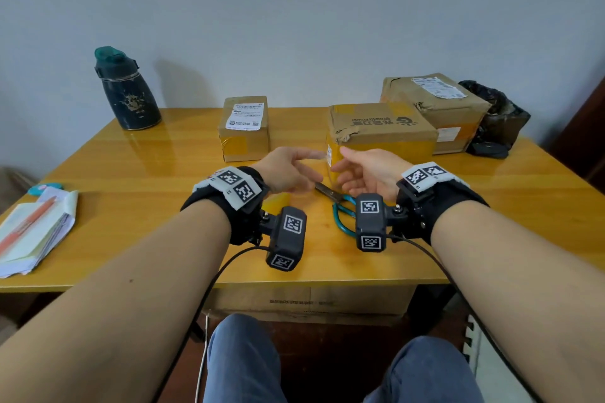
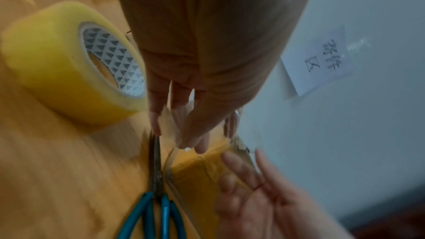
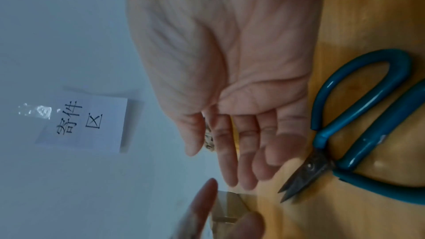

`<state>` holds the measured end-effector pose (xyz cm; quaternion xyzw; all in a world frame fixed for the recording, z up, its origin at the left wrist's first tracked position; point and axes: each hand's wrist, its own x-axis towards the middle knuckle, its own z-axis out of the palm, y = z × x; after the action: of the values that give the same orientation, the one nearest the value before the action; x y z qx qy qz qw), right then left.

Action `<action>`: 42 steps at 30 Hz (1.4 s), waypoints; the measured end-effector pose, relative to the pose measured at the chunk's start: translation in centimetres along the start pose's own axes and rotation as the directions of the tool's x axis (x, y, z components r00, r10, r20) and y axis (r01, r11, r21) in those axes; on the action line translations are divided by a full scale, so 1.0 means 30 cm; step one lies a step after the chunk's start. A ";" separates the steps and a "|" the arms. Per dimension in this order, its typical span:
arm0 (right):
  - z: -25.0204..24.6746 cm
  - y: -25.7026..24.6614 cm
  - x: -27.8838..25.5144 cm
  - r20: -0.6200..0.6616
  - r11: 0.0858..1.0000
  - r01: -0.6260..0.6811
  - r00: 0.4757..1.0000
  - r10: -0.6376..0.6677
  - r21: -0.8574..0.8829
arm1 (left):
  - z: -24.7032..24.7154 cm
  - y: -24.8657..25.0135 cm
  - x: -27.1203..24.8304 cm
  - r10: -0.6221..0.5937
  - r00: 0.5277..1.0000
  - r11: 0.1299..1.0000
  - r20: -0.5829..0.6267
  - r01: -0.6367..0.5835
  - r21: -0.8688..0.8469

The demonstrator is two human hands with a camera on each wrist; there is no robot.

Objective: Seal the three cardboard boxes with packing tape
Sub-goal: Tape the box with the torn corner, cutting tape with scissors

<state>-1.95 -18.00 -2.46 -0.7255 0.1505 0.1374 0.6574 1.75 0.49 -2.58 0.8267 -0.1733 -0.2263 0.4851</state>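
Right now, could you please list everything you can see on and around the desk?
Cardboard boxes: three, brown, back of desk.
Tape roll: one, yellowish, desk, beside left hand.
Tape strip: one, clear, between the hands.
Scissors: one, teal handles, near hands.
Bottle: one, dark, back left.
Papers: stack, white, left edge.
Bag: one, black, back right.
Desk: one, yellow wood.
Left hand: pinching strip.
Right hand: fingers relaxed.
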 end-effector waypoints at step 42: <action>-0.112 -0.117 -0.119 -0.194 0.899 -0.167 0.977 0.093 -0.406 | 0.166 0.153 0.035 0.592 0.801 0.101 0.092 -0.187 0.977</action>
<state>-3.82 -20.89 2.50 -0.8471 0.2212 0.1479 0.4600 -0.37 -5.80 -0.88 0.8865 -0.4070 0.2094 -0.0671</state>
